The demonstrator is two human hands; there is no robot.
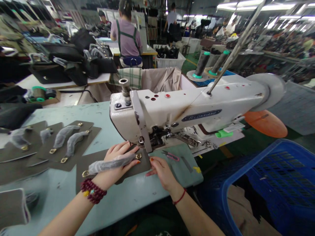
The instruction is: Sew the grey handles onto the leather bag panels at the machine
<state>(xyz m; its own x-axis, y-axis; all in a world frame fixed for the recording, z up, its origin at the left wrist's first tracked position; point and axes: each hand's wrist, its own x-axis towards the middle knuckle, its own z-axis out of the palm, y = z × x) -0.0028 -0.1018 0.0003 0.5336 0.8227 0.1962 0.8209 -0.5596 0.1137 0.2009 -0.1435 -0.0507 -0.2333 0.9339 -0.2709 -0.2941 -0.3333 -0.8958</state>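
A dark brown leather panel (pixel 137 167) with a wrapped handle (pixel 110 164) and brass rings lies on the pale green table under the head of a white sewing machine (pixel 187 108). My left hand (pixel 116 164) rests flat on the panel, fingers stretched toward the needle, with the wrapped handle lying across them. My right hand (pixel 161 172) presses its fingertips on the panel's right edge beside the machine foot. A bead bracelet is on my left wrist, a red cord on my right.
Several similar panels with wrapped handles (pixel 61 144) lie overlapped at the left. Pink snips (pixel 171 155) sit by the machine base. A blue plastic crate (pixel 273 190) stands at the right. Thread cones (pixel 201 65) stand behind the machine; other people work at far tables.
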